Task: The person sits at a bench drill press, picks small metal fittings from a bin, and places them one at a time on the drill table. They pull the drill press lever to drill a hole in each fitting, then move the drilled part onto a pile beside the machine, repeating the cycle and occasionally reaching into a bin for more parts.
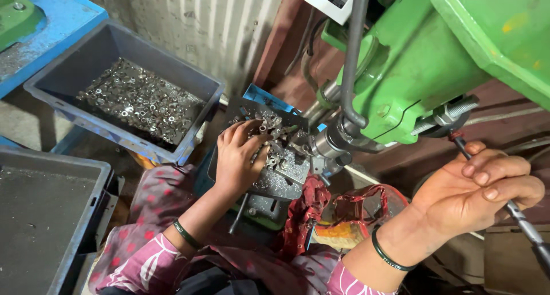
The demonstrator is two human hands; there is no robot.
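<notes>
The far right of the scene is filled by a large green drilling machine (424,71), whose head hangs over a small work plate (286,169) in the middle. A grey feed lever (515,212) runs from the machine's side down toward the near right corner, so its long axis is slanted from far left to near right. The right hand (478,192) is closed around this lever, with the fingers wrapped over the bar.

On the left, a deep grey bin (69,71) with a blue rim is seen, and its floor is covered with many small metal nuts (140,103). A second grey tray (34,215) is placed nearer, at the left edge; whether anything lies in it cannot be told.

The work plate is heaped with the same kind of small nuts (275,129), just to the left of the spindle (329,143). The left hand (238,157) is laid on this heap, the fingers bent and pressed onto the pieces; whether one piece is pinched cannot be told. The heap is touched by the left hand only, and the right hand is well apart from it. A red cloth (312,206) is bunched near the plate, between the two arms.
</notes>
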